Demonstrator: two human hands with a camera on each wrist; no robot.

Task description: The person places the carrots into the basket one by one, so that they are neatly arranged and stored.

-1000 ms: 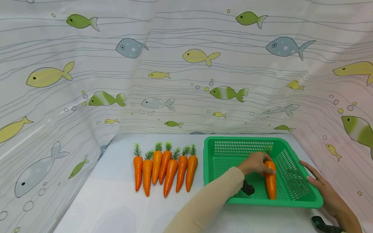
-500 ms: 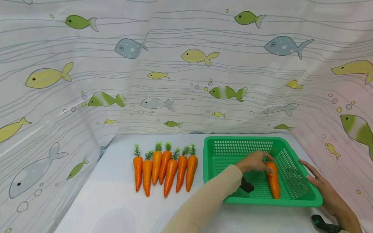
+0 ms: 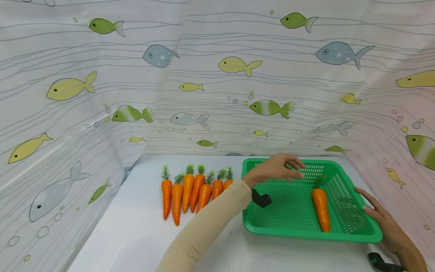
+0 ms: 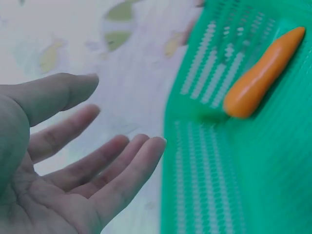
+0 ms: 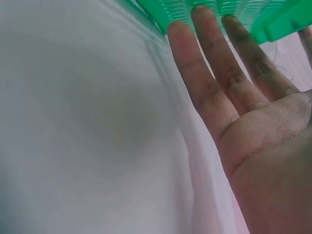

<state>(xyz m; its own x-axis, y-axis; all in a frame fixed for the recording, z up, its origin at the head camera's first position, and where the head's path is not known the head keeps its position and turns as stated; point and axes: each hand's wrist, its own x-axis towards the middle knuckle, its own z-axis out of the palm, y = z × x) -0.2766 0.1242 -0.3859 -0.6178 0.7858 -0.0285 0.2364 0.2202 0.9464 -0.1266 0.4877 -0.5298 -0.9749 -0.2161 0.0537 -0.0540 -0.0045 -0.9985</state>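
Observation:
In the head view a green plastic basket (image 3: 306,237) stands on the right of the table. One orange carrot (image 3: 321,209) with a leafy green top lies along its right side. My left hand (image 3: 278,167) hovers over the basket's back left part, apart from the carrot and holding nothing. The left wrist view shows that hand (image 4: 92,165) with fingers spread and loosely bent. Against the basket's right outer side rests my right hand (image 3: 384,223); in the right wrist view its extended fingers (image 5: 207,48) reach the basket wall.
Several carrots (image 3: 176,204) lie in a row left of the basket, tops toward the back; my left sleeve (image 3: 210,223) covers part of some. A fish-patterned sheet (image 3: 217,94) rises behind the table and along both sides.
My left hand has let go of the carrot in the basket and moved up and left. The carrot lies slightly more tilted. My right hand stays at the basket's side.

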